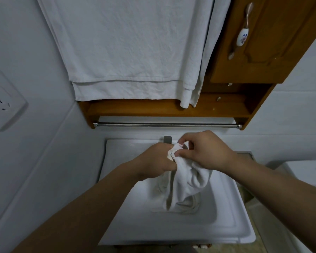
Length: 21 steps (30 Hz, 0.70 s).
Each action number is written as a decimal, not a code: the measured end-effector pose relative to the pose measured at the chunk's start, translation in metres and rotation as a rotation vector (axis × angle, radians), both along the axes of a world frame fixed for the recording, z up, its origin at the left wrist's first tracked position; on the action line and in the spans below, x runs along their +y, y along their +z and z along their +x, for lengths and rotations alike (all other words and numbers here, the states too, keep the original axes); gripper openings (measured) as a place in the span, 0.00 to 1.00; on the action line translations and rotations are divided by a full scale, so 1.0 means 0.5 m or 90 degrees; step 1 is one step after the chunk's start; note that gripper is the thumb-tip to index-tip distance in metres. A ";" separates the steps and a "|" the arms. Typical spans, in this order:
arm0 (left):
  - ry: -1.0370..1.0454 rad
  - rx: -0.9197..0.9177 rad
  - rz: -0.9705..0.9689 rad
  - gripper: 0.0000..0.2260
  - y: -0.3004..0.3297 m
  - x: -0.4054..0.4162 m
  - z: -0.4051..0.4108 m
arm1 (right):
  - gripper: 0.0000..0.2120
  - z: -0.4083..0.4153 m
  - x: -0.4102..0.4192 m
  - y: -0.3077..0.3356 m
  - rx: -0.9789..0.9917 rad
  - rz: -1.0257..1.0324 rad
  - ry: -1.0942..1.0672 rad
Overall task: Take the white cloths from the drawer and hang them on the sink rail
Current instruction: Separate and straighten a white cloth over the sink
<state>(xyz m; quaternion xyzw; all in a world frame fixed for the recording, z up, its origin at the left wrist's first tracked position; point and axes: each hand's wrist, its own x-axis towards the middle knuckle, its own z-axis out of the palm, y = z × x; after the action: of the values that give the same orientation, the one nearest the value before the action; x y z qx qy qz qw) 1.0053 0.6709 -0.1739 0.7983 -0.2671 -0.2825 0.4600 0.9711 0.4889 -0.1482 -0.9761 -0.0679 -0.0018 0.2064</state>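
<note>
Clearly soft, light white cloth (186,181): pinched at its top edge by both hands, left (158,159), right (205,150), below rail (167,125).

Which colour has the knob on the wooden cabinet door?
The knob is white with a small blue and red pattern, seen in the head view.

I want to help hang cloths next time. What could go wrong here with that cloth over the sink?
1. Both hands, left and right, pinch only the top of the cloth. The rest hangs bunched into the sink, so it may get wet if the basin is damp.
2. It is still crumpled; put on the rail like that, it could hang lopsided and slide off.
3. The tap sits just behind the hands and might snag the cloth on the way up.
</note>
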 end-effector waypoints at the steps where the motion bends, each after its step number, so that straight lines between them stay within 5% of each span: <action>1: -0.007 0.024 -0.010 0.09 0.002 0.001 0.001 | 0.16 0.001 -0.003 -0.004 -0.002 -0.024 -0.004; 6: -0.020 0.189 -0.096 0.15 0.009 0.007 0.001 | 0.17 -0.001 -0.007 -0.015 -0.041 -0.087 -0.031; 9: 0.012 0.124 -0.051 0.10 0.021 -0.001 0.002 | 0.17 0.001 -0.004 -0.020 -0.043 -0.027 -0.043; 12: 0.008 0.063 0.008 0.15 0.029 -0.005 0.001 | 0.14 -0.001 -0.002 -0.016 -0.013 0.025 -0.073; 21: -0.048 0.151 0.069 0.06 0.031 0.008 0.003 | 0.19 -0.002 -0.017 -0.016 0.107 0.102 -0.014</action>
<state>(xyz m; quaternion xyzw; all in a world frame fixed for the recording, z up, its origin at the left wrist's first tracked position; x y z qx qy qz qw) 1.0067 0.6751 -0.1581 0.7726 -0.2251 -0.4059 0.4332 0.9700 0.4805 -0.1562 -0.9538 -0.0397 0.0722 0.2888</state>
